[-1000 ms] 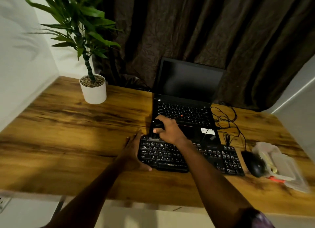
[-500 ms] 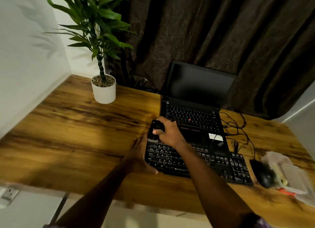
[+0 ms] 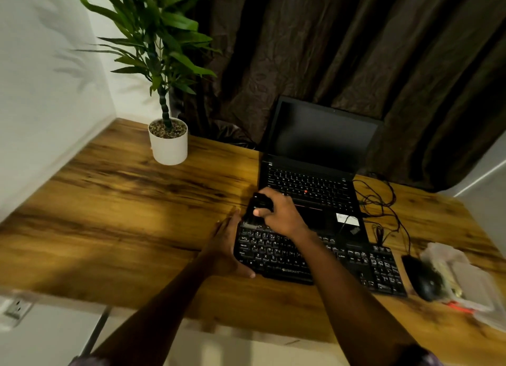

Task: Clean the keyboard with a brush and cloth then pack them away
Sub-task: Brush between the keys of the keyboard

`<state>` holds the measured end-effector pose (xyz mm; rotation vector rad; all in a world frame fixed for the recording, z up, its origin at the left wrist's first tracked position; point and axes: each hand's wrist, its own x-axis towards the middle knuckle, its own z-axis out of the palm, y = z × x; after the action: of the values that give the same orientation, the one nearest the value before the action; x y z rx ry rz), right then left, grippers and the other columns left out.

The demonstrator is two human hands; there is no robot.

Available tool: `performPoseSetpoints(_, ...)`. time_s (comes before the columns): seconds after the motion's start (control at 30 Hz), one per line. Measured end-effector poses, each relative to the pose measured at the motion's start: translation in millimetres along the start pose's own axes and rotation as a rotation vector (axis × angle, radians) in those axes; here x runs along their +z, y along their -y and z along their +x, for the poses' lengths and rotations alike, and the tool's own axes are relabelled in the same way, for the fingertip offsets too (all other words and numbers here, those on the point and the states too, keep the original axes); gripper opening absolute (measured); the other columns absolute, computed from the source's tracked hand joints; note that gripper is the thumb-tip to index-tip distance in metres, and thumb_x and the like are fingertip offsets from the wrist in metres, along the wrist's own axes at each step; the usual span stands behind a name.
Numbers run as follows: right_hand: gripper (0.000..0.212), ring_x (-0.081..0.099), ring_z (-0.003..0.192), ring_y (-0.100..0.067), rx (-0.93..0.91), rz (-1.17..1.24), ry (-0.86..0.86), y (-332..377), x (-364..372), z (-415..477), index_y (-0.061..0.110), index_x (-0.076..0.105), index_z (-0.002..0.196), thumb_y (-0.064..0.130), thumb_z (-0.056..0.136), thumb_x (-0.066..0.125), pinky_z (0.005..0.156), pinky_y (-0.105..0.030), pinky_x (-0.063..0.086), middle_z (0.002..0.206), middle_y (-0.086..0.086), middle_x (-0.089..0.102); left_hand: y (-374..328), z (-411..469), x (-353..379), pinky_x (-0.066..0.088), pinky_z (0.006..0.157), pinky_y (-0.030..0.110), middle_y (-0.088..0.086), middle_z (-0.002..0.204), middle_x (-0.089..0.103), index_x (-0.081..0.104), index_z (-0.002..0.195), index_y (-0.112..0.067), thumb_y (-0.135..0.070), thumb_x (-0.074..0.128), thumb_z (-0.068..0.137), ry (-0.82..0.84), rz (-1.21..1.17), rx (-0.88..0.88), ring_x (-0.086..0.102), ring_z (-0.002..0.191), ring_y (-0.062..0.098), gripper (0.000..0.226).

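Curling round a small black brush (image 3: 260,203), bristles lost in the dark, the right hand (image 3: 284,215) sits over the keyboard's (image 3: 273,253) far left corner on the desk (image 3: 123,215), the left hand (image 3: 227,245) presses straight-fingered against its left edge, and the blurred case (image 3: 465,280) beside the mouse (image 3: 423,279) is unreadable.

Your right hand (image 3: 282,215) grips a black brush (image 3: 261,202) over the far left corner of the keyboard (image 3: 315,258), while your left hand (image 3: 227,248) lies with straight fingers against its left end. The keyboard sits on the table (image 3: 123,215) just in front of an open laptop (image 3: 315,160). A mouse (image 3: 423,279) lies beside its right end and a potted plant (image 3: 168,146) stands at the far left.
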<state>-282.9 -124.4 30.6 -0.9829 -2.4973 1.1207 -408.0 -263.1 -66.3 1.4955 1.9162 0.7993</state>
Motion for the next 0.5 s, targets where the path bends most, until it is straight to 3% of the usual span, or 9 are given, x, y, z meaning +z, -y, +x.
performPoseSetpoints(0.2, 0.036, 0.066, 0.094, -0.015, 0.040, -0.101, -0.030, -28.7, -34.9, -15.7, 0.023, 0.060, 0.118, 0.008, 0.087, 0.071, 0.073, -0.025, 0.056, 0.103, 0.000, 0.066, 0.8, 0.5, -2.6, -0.007, 0.124, 0.044, -0.001, 0.166, 0.008, -0.006, 0.157, -0.027, -0.079, 0.082, 0.032, 0.007, 0.061, -0.029, 0.001, 0.153, 0.019, 0.161)
performPoseSetpoints(0.3, 0.035, 0.066, 0.093, -0.015, 0.032, -0.099, -0.037, -33.5, -37.8, -19.5, 0.024, 0.060, 0.116, 0.009, 0.087, 0.072, 0.078, -0.034, 0.059, 0.101, 0.000, 0.067, -2.0, 0.9, -3.6, -0.009, 0.123, 0.040, 0.000, 0.166, 0.009, -0.004, 0.157, -0.025, -0.093, 0.069, 0.025, 0.017, 0.063, -0.010, 0.002, 0.152, 0.017, 0.165)
performPoseSetpoints(0.43, 0.033, 0.064, 0.094, -0.011, 0.011, 0.023, -0.058, -30.6, -29.3, -21.8, 0.024, 0.059, 0.116, 0.009, 0.089, 0.071, 0.065, -0.014, 0.053, 0.107, -0.001, 0.065, -3.3, 0.5, -3.8, -0.013, 0.119, 0.033, 0.002, 0.165, 0.012, 0.003, 0.158, -0.021, -0.096, 0.063, 0.024, 0.023, 0.104, 0.009, 0.001, 0.152, 0.016, 0.165)
performPoseSetpoints(0.5, 0.033, 0.064, 0.098, -0.013, 0.013, 0.051, -0.064, -35.1, -32.1, -25.1, 0.023, 0.059, 0.116, 0.009, 0.089, 0.071, 0.068, -0.017, 0.054, 0.108, -0.001, 0.065, -2.3, 1.1, -3.0, -0.013, 0.119, 0.032, 0.001, 0.165, 0.013, 0.004, 0.158, -0.021, -0.100, 0.057, 0.024, 0.019, 0.113, 0.017, 0.001, 0.152, 0.015, 0.164)
